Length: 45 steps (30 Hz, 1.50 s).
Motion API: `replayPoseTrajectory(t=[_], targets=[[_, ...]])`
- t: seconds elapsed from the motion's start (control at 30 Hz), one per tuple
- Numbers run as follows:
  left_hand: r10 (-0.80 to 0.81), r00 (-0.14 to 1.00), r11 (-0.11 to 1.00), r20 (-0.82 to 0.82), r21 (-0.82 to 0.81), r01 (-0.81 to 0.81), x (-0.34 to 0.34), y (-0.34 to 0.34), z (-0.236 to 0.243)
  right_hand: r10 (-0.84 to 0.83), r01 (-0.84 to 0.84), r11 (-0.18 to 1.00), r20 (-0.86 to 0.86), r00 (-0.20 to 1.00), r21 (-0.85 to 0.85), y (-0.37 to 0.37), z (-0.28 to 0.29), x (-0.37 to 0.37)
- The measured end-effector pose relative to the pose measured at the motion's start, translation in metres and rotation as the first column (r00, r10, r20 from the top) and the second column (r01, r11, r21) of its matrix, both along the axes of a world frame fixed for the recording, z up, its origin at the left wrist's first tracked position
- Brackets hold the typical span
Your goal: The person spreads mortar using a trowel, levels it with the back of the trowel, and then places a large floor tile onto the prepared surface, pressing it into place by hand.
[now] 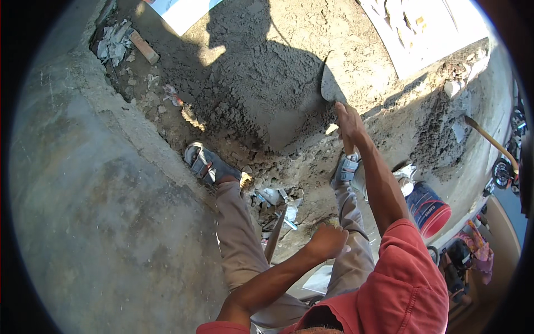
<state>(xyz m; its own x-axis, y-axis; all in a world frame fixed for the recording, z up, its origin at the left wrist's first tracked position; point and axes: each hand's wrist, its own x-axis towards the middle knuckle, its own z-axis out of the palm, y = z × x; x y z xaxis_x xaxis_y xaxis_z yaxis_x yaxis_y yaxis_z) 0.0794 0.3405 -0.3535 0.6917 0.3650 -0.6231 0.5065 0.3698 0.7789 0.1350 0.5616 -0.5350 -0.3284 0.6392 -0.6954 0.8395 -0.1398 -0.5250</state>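
Trowel (332,84): at right side of grey mortar (239,97), beyond right sandal (347,168). Likely stiff, light, heavier when loaded; best hold, handle. Mortar: probably soft, dense, clinging. Right hand (349,121): fingers wrapped round handle. Left hand (328,241): fingers curled, contents cannot be told.

- Right hand (347,119) on the trowel (334,83); I see open room to its left, over the wet mortar (267,100).
- Upper right, a white board (439,44) bounds that space; upper left, a pale sheet (183,14), with a brick (143,47) lower and farther left.
- Gap between left foot (208,167) and right foot (346,170); I note rubble (292,212) within it.
- Left hand (328,242): right leg (353,261) hems its right side.
- Bucket (428,209) blocks right of the right forearm (384,172); long wooden handle (492,139) beyond.
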Motion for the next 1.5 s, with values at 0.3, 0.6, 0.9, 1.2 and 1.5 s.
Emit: replayPoseTrajectory(t=[0.3, 0.6, 0.9, 1.2, 1.5], targets=[[-0.154, 0.988, 0.988, -0.006, -0.019, 0.154, 0.014, 0.002, -0.001, 0.089, -0.102, 0.894, -0.050, 0.995, -0.436, -0.090, 0.008, -0.025], [-0.143, 0.989, 0.989, -0.024, 0.017, 0.144, 0.012, 0.003, 0.001, 0.127, -0.205, 0.944, 0.286, 0.950, 0.260, 0.026, -0.002, 0.097], [-0.047, 0.999, 0.993, -0.006, 0.104, 0.047, 0.018, -0.018, 0.001, 0.382, -0.385, 0.893, -0.060, 0.922, -0.233, -0.058, -0.002, 0.003], [-0.086, 0.996, 0.996, 0.023, 0.032, 0.085, 0.007, -0.007, 0.008, -0.238, 0.241, 0.971, -0.182, 0.954, -0.005, 0.109, -0.013, -0.007], [-0.076, 0.997, 0.996, 0.020, -0.045, 0.076, 0.006, -0.001, 0.006, 0.476, -0.463, 0.810, 0.058, 0.878, 0.359, 0.150, -0.078, -0.022]])
